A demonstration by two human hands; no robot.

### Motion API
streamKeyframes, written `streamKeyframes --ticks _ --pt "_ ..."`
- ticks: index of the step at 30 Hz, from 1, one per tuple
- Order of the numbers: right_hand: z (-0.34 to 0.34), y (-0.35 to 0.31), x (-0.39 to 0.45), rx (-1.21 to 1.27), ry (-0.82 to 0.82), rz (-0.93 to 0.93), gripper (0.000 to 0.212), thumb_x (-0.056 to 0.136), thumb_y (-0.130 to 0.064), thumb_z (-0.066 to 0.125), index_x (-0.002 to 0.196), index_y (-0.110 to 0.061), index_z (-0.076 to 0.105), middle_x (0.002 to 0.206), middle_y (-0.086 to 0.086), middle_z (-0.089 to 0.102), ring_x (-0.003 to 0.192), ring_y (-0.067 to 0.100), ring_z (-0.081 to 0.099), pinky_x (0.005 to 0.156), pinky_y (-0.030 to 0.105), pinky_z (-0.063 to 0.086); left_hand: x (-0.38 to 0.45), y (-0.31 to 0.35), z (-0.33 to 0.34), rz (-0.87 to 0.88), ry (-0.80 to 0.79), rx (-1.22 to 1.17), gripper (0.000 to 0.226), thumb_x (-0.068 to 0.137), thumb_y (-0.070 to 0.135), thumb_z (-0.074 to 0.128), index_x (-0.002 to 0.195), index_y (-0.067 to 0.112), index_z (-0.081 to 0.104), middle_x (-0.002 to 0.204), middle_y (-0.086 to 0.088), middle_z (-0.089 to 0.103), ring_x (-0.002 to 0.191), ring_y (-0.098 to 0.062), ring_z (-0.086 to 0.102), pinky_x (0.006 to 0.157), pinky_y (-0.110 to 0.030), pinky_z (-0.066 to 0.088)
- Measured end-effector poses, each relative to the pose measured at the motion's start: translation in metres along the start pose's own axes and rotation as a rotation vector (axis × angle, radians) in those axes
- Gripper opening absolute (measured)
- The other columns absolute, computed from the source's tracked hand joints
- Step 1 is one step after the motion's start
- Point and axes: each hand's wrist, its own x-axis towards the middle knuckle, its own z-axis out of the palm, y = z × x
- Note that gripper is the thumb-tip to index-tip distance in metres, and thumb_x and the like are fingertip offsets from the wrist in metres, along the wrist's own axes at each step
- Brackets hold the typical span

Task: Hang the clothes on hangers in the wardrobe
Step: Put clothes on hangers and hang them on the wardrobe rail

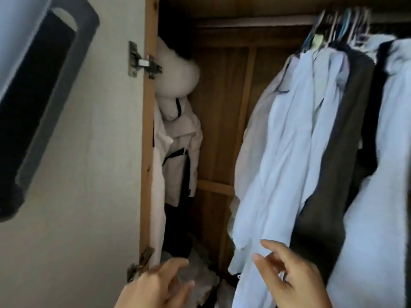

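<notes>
The wooden wardrobe (224,121) stands with its inside showing. On the right, several hangers (340,25) crowd the rail, carrying light blue shirts (295,138) and a dark garment (347,134). A white hooded jacket (178,121) hangs at the left side. My left hand (153,285) is raised at the bottom centre, fingers relaxed and holding nothing. My right hand (289,278) is spread in front of the hem of the blue shirts, fingers loosely extended, holding nothing; whether it touches the cloth is unclear.
The wardrobe's pine side panel (148,152) with metal hinges (142,60) borders a white wall (89,174). A dark-framed object (44,85) hangs on the wall at upper left. Crumpled pale items (200,278) lie on the wardrobe floor.
</notes>
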Motion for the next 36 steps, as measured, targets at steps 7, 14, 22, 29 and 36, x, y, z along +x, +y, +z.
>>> streamKeyframes --ticks 7,14,22,29,36 --pt "-0.051 -0.049 0.099 -0.112 0.288 -0.033 0.031 0.078 -0.042 0.069 0.104 -0.024 0.067 0.084 -0.014 0.064 0.077 0.006 0.062 0.073 0.028 0.05 0.108 0.045 -0.057 0.231 0.156 0.034 0.04 0.088 0.059 0.045 0.126 0.049 0.037 0.103 0.026 0.05 0.094 0.007 0.054 0.088 -0.015 0.045" --pt "-0.09 -0.091 0.19 -0.213 0.42 -0.126 0.037 0.084 -0.031 0.067 0.116 -0.014 0.063 0.1 0.001 0.063 0.086 0.013 0.058 0.081 0.03 0.049 0.186 0.097 -0.074 0.422 0.349 -0.085 0.038 0.087 0.054 0.051 0.123 0.043 0.049 0.1 0.023 0.053 0.09 0.004 0.055 0.079 -0.021 0.049" --pt "-0.105 -0.106 0.309 -0.35 0.464 -0.175 0.041 0.088 -0.031 0.061 0.124 -0.011 0.056 0.119 0.007 0.057 0.11 0.021 0.053 0.09 0.032 0.043 0.265 0.149 -0.082 0.522 0.387 -0.066 0.037 0.088 0.058 0.046 0.122 0.043 0.046 0.109 0.023 0.051 0.095 0.003 0.054 0.084 -0.018 0.047" --pt "-0.103 -0.098 0.393 -0.551 0.439 -0.063 0.041 0.089 -0.027 0.058 0.125 -0.009 0.05 0.128 0.013 0.05 0.117 0.03 0.049 0.09 0.033 0.042 0.33 0.169 -0.089 0.516 0.441 -0.045 0.036 0.088 0.059 0.045 0.12 0.043 0.048 0.109 0.022 0.052 0.098 0.0 0.054 0.086 -0.02 0.046" --pt "-0.111 -0.095 0.42 -0.771 0.388 0.1 0.019 0.089 -0.008 0.049 0.107 -0.01 0.054 0.111 0.01 0.059 0.102 0.029 0.057 0.069 0.03 0.038 0.37 0.176 -0.09 0.501 0.462 -0.053 0.038 0.087 0.063 0.043 0.121 0.045 0.046 0.113 0.026 0.05 0.099 0.003 0.053 0.086 -0.018 0.046"
